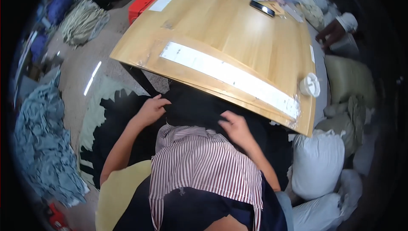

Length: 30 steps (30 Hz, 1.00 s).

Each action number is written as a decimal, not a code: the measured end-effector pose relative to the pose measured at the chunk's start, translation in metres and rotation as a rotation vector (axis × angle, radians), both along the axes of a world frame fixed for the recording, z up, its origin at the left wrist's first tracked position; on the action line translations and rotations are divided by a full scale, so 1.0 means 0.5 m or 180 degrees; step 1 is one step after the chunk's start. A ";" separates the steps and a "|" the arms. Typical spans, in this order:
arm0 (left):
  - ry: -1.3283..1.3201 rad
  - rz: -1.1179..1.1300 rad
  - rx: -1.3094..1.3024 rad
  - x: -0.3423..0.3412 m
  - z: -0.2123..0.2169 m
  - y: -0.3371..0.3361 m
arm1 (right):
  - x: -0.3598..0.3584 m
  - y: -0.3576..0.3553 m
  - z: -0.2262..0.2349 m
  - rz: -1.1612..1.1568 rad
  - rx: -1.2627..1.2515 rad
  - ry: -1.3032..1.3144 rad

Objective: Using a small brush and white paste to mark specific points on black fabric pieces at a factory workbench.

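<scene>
A large piece of black cloth (191,105) spreads over my lap and under the table's near edge. My left hand (149,111) is at the cloth's left side, fingers closed on it close to a dark table leg. On the other side, my right hand (236,128) bends its fingers around the cloth's right part; its fingertips are slightly blurred. A striped apron (199,154) in maroon and white covers my front just below both hands. More black cloth (112,120) with a ragged, strip-like edge lies to the left, on a pale green sheet.
The wooden table (204,31) stands close ahead, with a white taped strip (229,78), a white cup (310,85) and a phone (262,8). Stuffed white sacks (318,163) crowd the right. Blue-grey cloth (42,141) heaps at left; a red box (142,6) is beyond.
</scene>
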<state>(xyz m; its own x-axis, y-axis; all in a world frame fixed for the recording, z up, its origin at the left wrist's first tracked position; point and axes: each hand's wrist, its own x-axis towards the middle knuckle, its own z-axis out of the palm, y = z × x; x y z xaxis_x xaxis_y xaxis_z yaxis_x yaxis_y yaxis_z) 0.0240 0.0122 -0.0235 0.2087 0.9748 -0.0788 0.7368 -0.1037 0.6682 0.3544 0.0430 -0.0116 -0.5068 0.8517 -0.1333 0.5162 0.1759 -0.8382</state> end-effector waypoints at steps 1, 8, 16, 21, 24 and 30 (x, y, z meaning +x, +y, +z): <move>-0.1256 0.0181 -0.0482 -0.001 0.035 -0.004 | 0.018 0.008 0.038 -0.0486 -0.0805 0.0667; -0.4641 0.0272 -0.1344 0.150 0.240 0.073 | 0.074 0.139 0.217 -0.1424 0.2098 0.0332; -0.3138 -0.0494 -0.1246 0.261 0.245 0.078 | 0.019 -0.005 0.158 -0.0261 0.0905 0.0958; -0.1412 -0.1764 -0.1065 0.253 0.186 0.111 | 0.151 -0.031 0.204 0.0256 0.0759 0.1625; -0.0407 -0.1789 -0.0982 0.283 0.114 0.156 | 0.221 -0.087 0.267 -0.0016 0.1005 0.1691; -0.1389 -0.1571 -0.0561 0.397 0.165 0.110 | 0.273 -0.163 0.441 -0.1863 0.2259 0.3351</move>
